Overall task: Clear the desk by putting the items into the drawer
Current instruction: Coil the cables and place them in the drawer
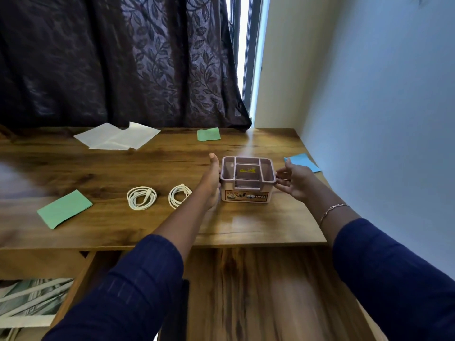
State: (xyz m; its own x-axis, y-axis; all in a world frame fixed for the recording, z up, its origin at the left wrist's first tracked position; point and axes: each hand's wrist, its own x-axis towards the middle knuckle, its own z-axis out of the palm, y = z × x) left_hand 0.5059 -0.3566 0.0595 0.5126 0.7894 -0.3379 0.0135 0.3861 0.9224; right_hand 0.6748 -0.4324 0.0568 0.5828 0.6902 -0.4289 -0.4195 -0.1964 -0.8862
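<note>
A pink plastic organizer (pixel 247 180) with several compartments and a sticker on its front stands on the wooden desk (pixel 258 225), right of middle. My left hand (pixel 210 183) lies flat against its left side, thumb pointing up. My right hand (pixel 294 182) reaches its right rim with loosely spread fingers, fingertips touching the edge. Two coiled white cables (pixel 141 198) (pixel 179 196) lie just left of my left arm. The open drawer (pixel 73 299) is at the lower left under the desk, with papers inside.
A green paper (pixel 64 209) lies at the front left, white sheets (pixel 118 139) at the back left, a small green note (pixel 208 134) at the back, and a blue note (pixel 304 162) by the right wall. A dark curtain (pixel 123 65) hangs behind the desk.
</note>
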